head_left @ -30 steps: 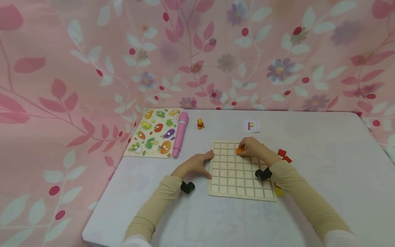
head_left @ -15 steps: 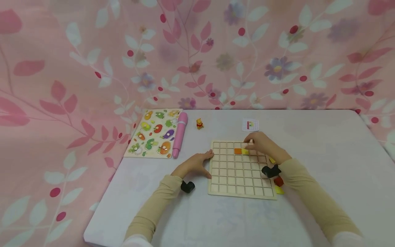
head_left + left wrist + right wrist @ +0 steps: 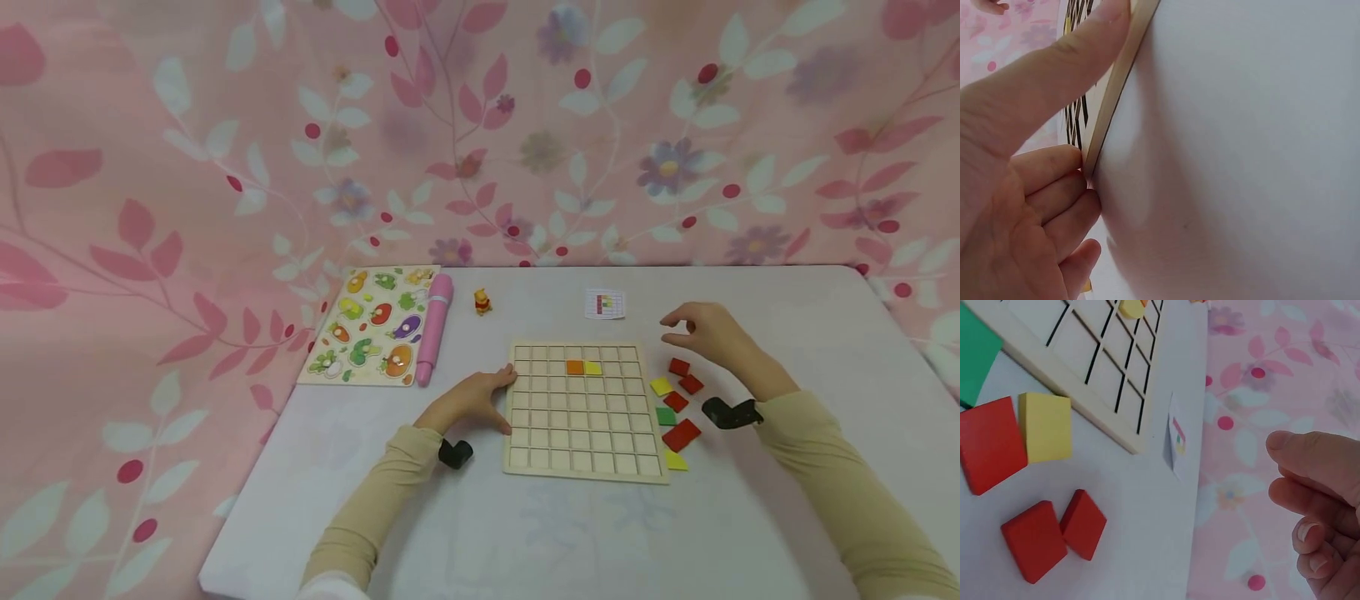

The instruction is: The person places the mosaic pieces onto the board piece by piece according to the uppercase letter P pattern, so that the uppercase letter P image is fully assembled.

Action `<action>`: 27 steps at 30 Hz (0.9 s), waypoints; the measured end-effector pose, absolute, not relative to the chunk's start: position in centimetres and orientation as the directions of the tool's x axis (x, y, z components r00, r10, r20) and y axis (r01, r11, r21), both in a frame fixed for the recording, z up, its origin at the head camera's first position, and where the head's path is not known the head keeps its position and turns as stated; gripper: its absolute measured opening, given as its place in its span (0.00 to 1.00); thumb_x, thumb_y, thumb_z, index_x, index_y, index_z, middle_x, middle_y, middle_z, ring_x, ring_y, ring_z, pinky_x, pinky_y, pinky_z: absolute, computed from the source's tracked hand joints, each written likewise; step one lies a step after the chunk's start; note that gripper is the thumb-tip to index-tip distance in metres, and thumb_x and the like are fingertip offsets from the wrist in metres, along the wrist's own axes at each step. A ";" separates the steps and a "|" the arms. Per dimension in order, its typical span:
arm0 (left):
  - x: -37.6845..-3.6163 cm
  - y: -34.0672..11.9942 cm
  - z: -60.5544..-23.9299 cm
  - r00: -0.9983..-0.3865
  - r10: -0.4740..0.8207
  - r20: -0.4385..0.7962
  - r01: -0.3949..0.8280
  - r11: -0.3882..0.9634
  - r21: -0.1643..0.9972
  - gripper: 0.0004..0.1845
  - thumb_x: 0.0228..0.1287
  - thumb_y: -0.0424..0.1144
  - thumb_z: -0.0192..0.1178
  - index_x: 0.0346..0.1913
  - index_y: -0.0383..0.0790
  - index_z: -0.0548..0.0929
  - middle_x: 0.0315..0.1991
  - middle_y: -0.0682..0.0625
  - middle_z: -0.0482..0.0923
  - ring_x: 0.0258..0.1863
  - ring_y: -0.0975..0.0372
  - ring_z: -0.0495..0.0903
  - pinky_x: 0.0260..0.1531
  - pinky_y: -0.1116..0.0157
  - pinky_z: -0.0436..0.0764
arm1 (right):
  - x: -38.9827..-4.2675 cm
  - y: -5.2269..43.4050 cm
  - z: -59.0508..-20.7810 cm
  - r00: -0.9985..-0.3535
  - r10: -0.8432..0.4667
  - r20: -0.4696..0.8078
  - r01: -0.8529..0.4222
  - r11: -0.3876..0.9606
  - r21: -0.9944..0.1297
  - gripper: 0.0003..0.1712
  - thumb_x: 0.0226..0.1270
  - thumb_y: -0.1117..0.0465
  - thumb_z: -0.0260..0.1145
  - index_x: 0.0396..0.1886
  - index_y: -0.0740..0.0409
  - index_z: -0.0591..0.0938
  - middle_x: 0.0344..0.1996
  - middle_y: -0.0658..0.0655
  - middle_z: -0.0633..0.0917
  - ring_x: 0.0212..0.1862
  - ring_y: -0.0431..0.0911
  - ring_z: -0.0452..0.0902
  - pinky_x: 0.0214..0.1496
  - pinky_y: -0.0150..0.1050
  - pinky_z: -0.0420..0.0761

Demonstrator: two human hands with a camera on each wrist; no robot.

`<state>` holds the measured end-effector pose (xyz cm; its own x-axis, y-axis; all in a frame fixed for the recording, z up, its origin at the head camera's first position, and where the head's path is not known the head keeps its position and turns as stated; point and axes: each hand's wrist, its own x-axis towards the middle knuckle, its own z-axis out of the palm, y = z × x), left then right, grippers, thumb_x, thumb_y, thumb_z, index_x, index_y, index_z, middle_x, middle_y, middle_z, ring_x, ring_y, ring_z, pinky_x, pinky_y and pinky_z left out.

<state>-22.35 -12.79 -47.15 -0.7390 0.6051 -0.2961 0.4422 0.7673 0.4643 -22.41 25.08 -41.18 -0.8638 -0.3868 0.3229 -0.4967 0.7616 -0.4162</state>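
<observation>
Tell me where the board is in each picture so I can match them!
Head: the board is right of and below the middle, left hand at its left edge.
Left wrist: top left, its rim slanting, partly covered by that hand.
Right wrist: top left, one corner pointing toward the middle.
Shared landmark: pink cloth, at the top, top left, and right, in that order.

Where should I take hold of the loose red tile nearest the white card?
I'd pinch that red tile by its left and right edges, bringing the right hand down from above and the far side. It looks flat, with bare tabletop beyond it, whereas another red tile crowds its near-right corner.
</observation>
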 end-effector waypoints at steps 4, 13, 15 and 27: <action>-22.4 -12.8 -47.1 -0.738 0.608 -0.291 0.447 0.765 0.464 0.53 0.34 0.50 0.74 0.67 0.42 0.58 0.67 0.52 0.48 0.64 0.60 0.51 0.61 0.64 0.52 | -22.0 25.9 -42.0 -0.878 -0.364 0.311 -0.471 0.772 -0.427 0.12 0.44 0.69 0.72 0.32 0.67 0.83 0.26 0.58 0.81 0.22 0.44 0.61 0.20 0.36 0.64; -22.2 -12.8 -47.0 -0.739 0.617 -0.271 0.464 0.758 0.459 0.53 0.33 0.48 0.75 0.66 0.40 0.60 0.67 0.49 0.50 0.64 0.60 0.52 0.61 0.66 0.51 | -21.5 26.7 -43.5 -0.913 -0.327 0.245 -0.407 0.776 -0.481 0.15 0.46 0.68 0.71 0.35 0.71 0.82 0.29 0.62 0.81 0.25 0.47 0.64 0.22 0.37 0.67; -22.2 -12.8 -47.0 -0.736 0.620 -0.270 0.464 0.754 0.465 0.53 0.33 0.47 0.75 0.66 0.39 0.60 0.67 0.49 0.50 0.64 0.60 0.52 0.61 0.66 0.51 | -21.3 26.9 -43.8 -0.922 -0.318 0.220 -0.386 0.785 -0.484 0.16 0.46 0.67 0.71 0.36 0.71 0.82 0.29 0.62 0.81 0.26 0.48 0.64 0.22 0.37 0.67; -22.2 -12.8 -47.0 -0.734 0.623 -0.269 0.464 0.750 0.473 0.53 0.34 0.47 0.75 0.66 0.38 0.60 0.67 0.48 0.50 0.64 0.60 0.52 0.61 0.66 0.51 | -21.1 27.8 -46.4 -0.967 -0.252 0.041 -0.233 0.805 -0.545 0.19 0.50 0.63 0.69 0.38 0.73 0.79 0.32 0.65 0.79 0.32 0.55 0.68 0.26 0.39 0.74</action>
